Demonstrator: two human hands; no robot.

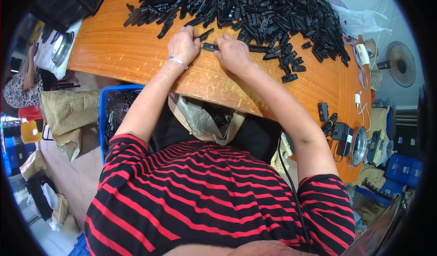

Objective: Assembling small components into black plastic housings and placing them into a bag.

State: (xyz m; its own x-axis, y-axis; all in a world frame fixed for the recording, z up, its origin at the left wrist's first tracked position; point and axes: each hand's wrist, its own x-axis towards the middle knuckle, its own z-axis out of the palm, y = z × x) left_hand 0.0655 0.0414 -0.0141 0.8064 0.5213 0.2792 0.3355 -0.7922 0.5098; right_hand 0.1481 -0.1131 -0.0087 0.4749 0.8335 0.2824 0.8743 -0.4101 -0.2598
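Note:
My left hand [184, 46], with a silver bracelet at the wrist, is over the wooden table with its fingers curled together. A thin black plastic piece [206, 34] sticks out at a slant from its fingertips. Close beside it, my right hand [233, 53] pinches the end of another small, oblong black plastic piece [210, 47], which lies low over the tabletop. The palm side of both hands is hidden. Just beyond my hands spreads a large heap of similar black plastic pieces [255, 10], some loose near my right hand.
A blue bin [104, 115] of black parts stands below the table's front left edge, and an open sack [195, 119] hangs at my lap. Black devices [341, 133] and a metal bowl [359, 146] sit at the right. Another person [25, 85] is at the far left.

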